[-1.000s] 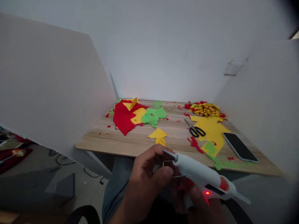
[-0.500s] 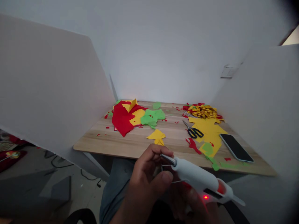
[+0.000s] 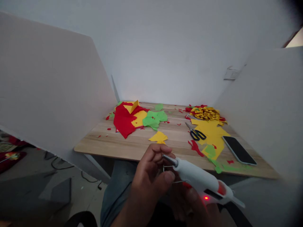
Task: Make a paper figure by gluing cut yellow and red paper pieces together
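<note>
A white glue gun (image 3: 196,173) with a metal nozzle and a glowing red light is held just in front of the table's near edge, nozzle pointing up and left. My right hand (image 3: 194,201), dim and partly hidden beneath it, is closed around its handle. My left hand (image 3: 151,176) is curled at the nozzle end, with the thumb against the thin wire stand (image 3: 177,182) under the gun. The fingers pass behind the nozzle, so their tips are partly hidden. Just beyond my left hand lies a small yellow cut piece (image 3: 158,136).
On the wooden table (image 3: 113,148) lie red sheets (image 3: 124,123), green scraps (image 3: 155,119), scissors (image 3: 197,134), yellow sheets (image 3: 210,129), a frilled yellow bundle (image 3: 205,113) and a phone (image 3: 239,150). White panels (image 3: 59,78) stand at both sides. Cables (image 3: 61,167) run over the floor.
The glue gun and both hands have shifted very slightly, the gun's rear end a little up and left. My grip looks the same, and the things on the table have stayed put.
</note>
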Available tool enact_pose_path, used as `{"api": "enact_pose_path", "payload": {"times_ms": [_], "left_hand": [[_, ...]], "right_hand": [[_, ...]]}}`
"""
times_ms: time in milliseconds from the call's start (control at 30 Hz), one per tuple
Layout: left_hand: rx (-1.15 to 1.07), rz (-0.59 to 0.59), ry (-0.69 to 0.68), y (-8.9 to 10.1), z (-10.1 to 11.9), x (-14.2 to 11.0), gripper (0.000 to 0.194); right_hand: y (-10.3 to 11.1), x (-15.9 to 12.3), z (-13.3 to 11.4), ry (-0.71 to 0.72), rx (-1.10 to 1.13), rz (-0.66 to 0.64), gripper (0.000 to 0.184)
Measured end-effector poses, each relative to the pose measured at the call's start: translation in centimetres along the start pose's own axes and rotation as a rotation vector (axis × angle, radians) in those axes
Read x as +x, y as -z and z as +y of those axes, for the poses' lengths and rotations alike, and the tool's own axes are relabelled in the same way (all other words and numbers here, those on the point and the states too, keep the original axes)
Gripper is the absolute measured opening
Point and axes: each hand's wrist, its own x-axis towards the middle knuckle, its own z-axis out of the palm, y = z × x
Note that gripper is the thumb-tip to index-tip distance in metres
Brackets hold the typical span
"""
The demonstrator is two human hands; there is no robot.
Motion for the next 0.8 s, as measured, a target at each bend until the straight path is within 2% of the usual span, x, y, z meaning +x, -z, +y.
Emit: {"api": "enact_pose_path", "payload": {"times_ms": [167, 367, 567, 800], "left_hand": [[-0.029, -0.027, 0.002, -0.09, 0.09, -0.06, 0.033], [-0.023, -0.015, 0.011, 0.04, -0.13, -0.11, 0.03], [0.006, 0.006, 0.024, 0.17, -0.15, -0.08, 0.03], [0.065, 0.02, 0.035, 0.39, -0.26, -0.11, 0.032]], "right_hand": [[-0.08, 0.0, -0.03, 0.002, -0.037, 0.018, 0.046], [-0.06, 0.09, -0.11, -0.006, -0.072, -0.02, 0.047], [-0.28, 0.04, -0.01, -0.016, -0.079, 0.035, 0.048], [-0.43, 0.26, -0.25, -0.025, -0.104, 0.033, 0.051]]}}
